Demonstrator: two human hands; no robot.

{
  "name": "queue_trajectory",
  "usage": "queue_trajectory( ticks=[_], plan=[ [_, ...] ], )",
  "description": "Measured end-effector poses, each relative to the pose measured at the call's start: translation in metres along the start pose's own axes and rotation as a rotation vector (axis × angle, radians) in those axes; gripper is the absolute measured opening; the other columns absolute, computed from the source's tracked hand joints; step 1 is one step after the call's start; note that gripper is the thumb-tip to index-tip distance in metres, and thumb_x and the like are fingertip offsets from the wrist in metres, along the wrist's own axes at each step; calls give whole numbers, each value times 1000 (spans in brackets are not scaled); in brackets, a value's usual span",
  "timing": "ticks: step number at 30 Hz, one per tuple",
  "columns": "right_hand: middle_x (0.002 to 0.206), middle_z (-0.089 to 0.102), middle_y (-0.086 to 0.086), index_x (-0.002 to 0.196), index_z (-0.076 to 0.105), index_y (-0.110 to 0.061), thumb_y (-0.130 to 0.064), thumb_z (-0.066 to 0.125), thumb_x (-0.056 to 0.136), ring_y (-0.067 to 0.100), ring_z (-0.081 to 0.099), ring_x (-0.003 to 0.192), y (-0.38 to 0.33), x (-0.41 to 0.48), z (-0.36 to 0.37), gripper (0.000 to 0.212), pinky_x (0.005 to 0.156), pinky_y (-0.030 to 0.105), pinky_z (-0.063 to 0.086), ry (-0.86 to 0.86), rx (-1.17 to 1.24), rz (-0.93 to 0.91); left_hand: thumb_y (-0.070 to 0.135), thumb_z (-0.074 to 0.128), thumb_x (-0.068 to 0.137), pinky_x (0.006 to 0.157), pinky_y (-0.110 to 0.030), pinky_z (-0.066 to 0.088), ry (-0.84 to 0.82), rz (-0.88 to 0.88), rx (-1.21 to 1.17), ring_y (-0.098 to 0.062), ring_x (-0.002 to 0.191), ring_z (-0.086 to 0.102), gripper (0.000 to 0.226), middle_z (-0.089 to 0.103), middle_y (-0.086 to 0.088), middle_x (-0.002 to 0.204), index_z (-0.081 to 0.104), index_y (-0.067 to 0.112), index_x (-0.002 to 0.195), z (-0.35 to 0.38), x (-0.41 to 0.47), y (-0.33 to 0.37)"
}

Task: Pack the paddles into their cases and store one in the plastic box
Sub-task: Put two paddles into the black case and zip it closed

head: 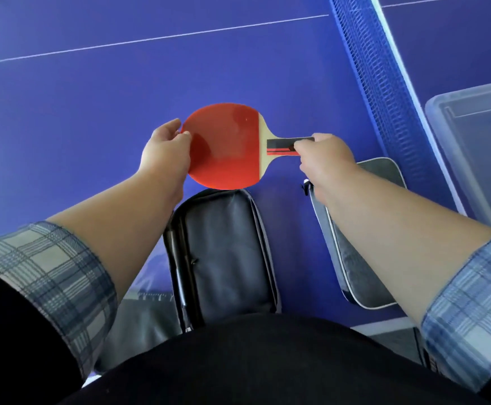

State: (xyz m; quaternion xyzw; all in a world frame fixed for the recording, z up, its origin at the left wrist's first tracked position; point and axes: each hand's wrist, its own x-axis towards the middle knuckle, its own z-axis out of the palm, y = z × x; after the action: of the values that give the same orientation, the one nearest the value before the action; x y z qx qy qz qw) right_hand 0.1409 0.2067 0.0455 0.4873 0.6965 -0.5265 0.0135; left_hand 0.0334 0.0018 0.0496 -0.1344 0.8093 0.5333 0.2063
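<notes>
A red-rubbered table-tennis paddle with a pale wooden neck and a black-and-red striped handle [226, 146] is held flat above the blue table [92, 92], its blade pointing to the person's left and its handle to the right. The left hand [165, 150] pinches the far rim of the red blade, thumb on top and fingers under the edge. The right hand [323, 157] is closed around the end of the handle, so the paddle spans the gap between the two hands.

Just below the blade, nearer the person, a black rectangular zip case [226, 258] lies on the table with its long side running toward the body. To its right, partly under the right forearm, a grey paddle-shaped case with pale piping [364, 258] also rests on the table. A clear plastic box [478, 147] stands at the far right, beyond the blue net [375, 92]. Rolled plaid sleeves [48, 276] cover both upper forearms. No brand mark or writing can be read on the paddle or the cases.
</notes>
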Motion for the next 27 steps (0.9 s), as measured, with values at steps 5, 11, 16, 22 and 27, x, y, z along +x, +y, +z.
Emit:
queue_trajectory(
  ticks=[5, 11, 16, 22, 27],
  plan=[
    [76, 39, 1, 75, 39, -24, -25, 51, 81, 20, 39, 69, 32, -72, 26, 14, 59, 26, 36, -75, 167, 198, 33, 49, 85, 75, -17, 44, -56, 118, 92, 4, 99, 59, 51, 61, 30, 110, 52, 42, 135, -52, -15, -22],
    [81, 48, 3, 111, 60, -10, -33, 57, 73, 20, 44, 74, 104, -165, 71, 45, 99, 55, 51, -103, 107, 226, 28, 54, 88, 74, -14, 41, -224, 209, 152, 7, 97, 58, 41, 62, 26, 110, 59, 40, 127, -94, -27, -57],
    [76, 46, 3, 102, 60, -11, -21, 61, 83, 17, 45, 72, 138, -203, 84, 21, 68, 31, 45, -234, 84, 336, 30, 54, 91, 89, -22, 42, -372, 219, 239, -5, 108, 59, 39, 64, 18, 120, 58, 37, 130, -91, -28, -83],
    [71, 39, 5, 83, 56, -21, -22, 57, 83, 21, 35, 66, 157, -217, 87, 2, 54, 30, 26, -162, -114, 263, 29, 53, 91, 95, -28, 44, -492, 282, 391, -9, 108, 59, 41, 62, 19, 121, 57, 42, 129, -63, -21, -94],
    [61, 42, 0, 95, 58, -14, -25, 58, 83, 20, 38, 56, 169, -212, 89, 16, 50, 30, 33, -148, -229, 210, 19, 48, 86, 90, -23, 47, -534, 262, 404, -3, 102, 63, 45, 65, 25, 116, 60, 46, 119, -40, -16, -100]
  ],
)
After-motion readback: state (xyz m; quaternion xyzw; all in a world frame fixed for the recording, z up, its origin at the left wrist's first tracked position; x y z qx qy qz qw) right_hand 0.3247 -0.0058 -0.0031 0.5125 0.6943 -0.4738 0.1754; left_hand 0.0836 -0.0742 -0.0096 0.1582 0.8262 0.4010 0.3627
